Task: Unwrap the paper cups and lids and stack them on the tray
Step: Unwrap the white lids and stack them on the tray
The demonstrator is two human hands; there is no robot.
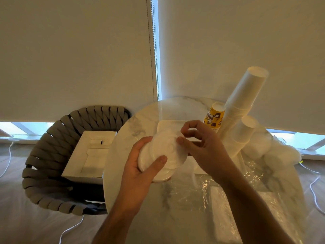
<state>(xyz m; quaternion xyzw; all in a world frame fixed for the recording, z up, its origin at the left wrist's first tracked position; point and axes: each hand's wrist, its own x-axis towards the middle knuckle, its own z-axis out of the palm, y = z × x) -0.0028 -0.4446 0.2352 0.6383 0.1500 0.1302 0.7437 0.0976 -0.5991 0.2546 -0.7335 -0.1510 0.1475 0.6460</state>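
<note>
My left hand (139,168) grips a stack of white lids (165,150) from below, thumb across the top lid. With thumb and fingers, my right hand (198,143) pinches the far right edge of the top lid. The stack is held above the near edge of the white tray (168,122). On the tray's right side a tall stack of white paper cups (244,97) leans upside down, with a shorter white stack (244,132) in front and a yellow printed cup stack (214,117) beside it.
Crumpled clear plastic wrap (219,192) covers the near right of the round marble table (126,138). More wrapped white lids (274,152) lie at the far right. An open cardboard box (89,155) sits on a woven chair (44,155) to the left.
</note>
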